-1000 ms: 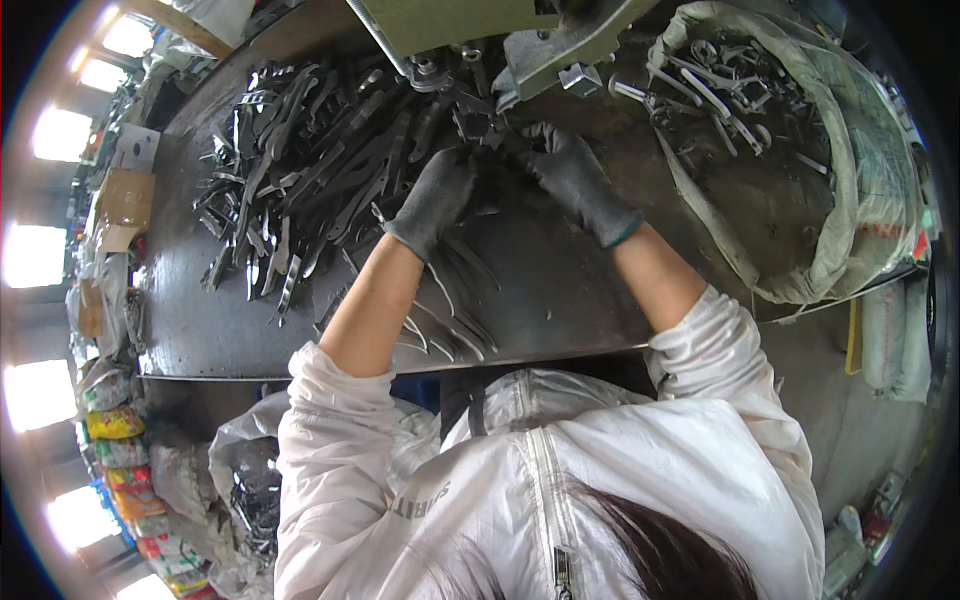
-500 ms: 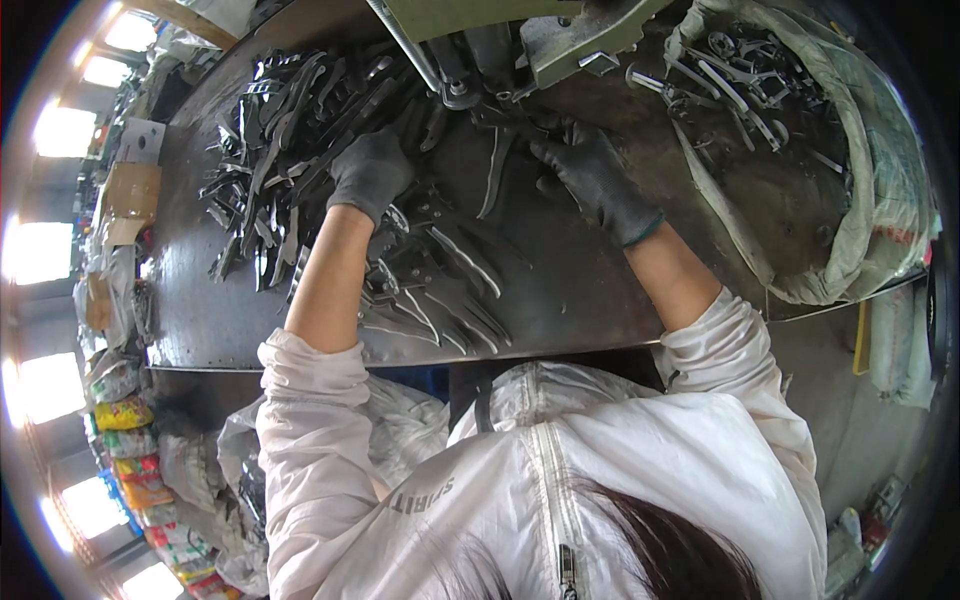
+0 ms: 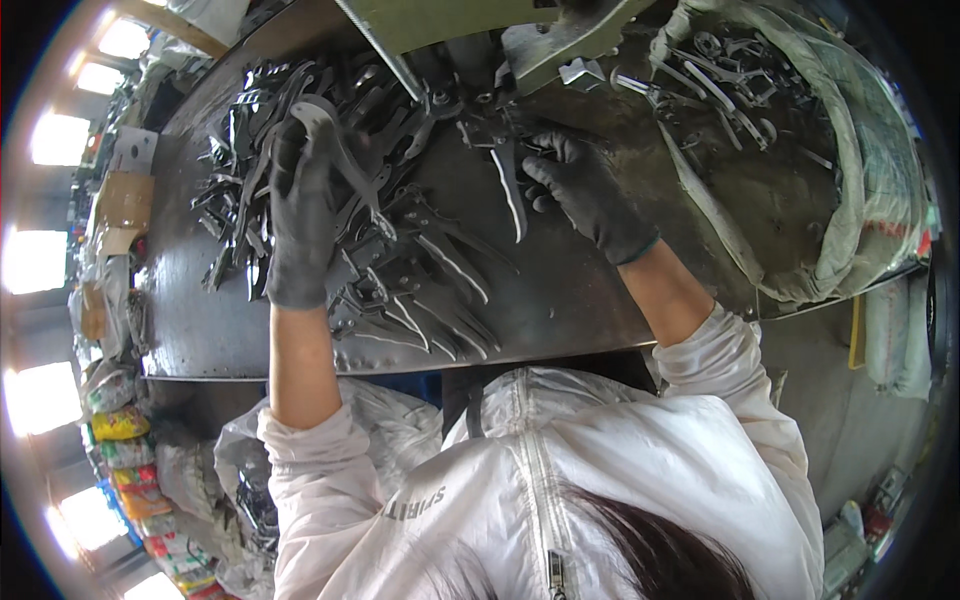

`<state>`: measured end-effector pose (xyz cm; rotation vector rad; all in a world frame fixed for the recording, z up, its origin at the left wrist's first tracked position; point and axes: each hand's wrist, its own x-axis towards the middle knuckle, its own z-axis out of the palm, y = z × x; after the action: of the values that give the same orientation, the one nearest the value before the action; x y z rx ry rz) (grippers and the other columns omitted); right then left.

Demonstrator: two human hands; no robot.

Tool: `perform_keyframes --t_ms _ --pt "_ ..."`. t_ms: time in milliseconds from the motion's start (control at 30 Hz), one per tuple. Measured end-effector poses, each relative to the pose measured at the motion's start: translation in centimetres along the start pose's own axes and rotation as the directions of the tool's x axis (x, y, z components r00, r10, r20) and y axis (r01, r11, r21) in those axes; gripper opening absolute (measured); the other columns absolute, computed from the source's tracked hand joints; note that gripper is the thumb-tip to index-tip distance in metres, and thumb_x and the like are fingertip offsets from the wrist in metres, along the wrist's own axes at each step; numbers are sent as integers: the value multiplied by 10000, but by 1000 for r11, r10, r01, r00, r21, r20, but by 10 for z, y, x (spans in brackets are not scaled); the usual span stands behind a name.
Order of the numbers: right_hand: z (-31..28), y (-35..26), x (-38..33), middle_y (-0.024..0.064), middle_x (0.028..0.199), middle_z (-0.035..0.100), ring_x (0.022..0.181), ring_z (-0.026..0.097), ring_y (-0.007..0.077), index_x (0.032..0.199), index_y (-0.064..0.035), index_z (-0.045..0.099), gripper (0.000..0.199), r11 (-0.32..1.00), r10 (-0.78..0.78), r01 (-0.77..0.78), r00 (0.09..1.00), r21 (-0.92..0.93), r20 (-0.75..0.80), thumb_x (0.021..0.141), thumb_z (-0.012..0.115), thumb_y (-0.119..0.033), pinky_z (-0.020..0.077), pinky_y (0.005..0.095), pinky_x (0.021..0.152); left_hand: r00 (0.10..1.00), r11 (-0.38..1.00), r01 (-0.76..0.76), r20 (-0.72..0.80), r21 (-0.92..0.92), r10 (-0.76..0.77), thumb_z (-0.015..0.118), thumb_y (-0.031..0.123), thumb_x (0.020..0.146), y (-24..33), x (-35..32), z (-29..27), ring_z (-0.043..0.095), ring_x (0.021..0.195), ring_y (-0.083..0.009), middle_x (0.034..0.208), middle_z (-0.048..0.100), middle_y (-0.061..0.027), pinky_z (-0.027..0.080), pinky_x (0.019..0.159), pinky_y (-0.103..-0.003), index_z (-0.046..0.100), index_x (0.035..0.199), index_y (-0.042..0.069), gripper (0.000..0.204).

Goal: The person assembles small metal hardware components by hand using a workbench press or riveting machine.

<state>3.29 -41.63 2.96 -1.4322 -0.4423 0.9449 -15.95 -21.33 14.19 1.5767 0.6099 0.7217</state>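
My left hand point(image 3: 302, 225), in a dark grey glove, is raised over the left pile of dark metal parts point(image 3: 262, 130). Its fingers close on a curved flat metal part point(image 3: 345, 158), grey and wide at its upper end. At the far middle, a pair of pliers point(image 3: 508, 185) sits under the press head, one bright-edged handle pointing toward me. My right hand point(image 3: 595, 200), gloved too, is beside it with curled fingers; they seem to pinch its dark right-hand part, though the contact is partly hidden. Several assembled pliers point(image 3: 425, 285) lie fanned out near the table's front edge.
The green press point(image 3: 470, 25) overhangs the far middle of the metal table point(image 3: 590, 310). At the right, an open sack point(image 3: 850, 200) with a rolled rim holds loose silvery parts point(image 3: 725, 85). Cardboard boxes point(image 3: 125, 198) and colourful bags point(image 3: 125, 455) stand along the left.
My left hand has moved left and lifted, now with the curved metal part in it. The right hand has shifted slightly toward me, and the pliers' bright handle has swung a little right.
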Motion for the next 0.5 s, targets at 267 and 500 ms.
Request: perform_keyframes --t_ms 267,500 --pt "3 24 14 16 1012 698 709 625 58 1253 -56 632 252 985 -113 110 993 130 17 1003 611 -23 513 210 569 807 996 82 584 41 -90 600 355 1079 -15 -34 79 566 729 -63 982 657 -31 484 685 -230 573 1342 -13 454" --pt "-100 -31 0 105 1154 730 1016 683 276 1292 -75 658 388 127 -730 393 658 -911 183 927 586 37 554 368 869 923 807 -200 382 556 -35 566 309 1092 -108 -14 64 728 913 -187 1047 734 -150 567 809 -297 603 1323 -70 445"
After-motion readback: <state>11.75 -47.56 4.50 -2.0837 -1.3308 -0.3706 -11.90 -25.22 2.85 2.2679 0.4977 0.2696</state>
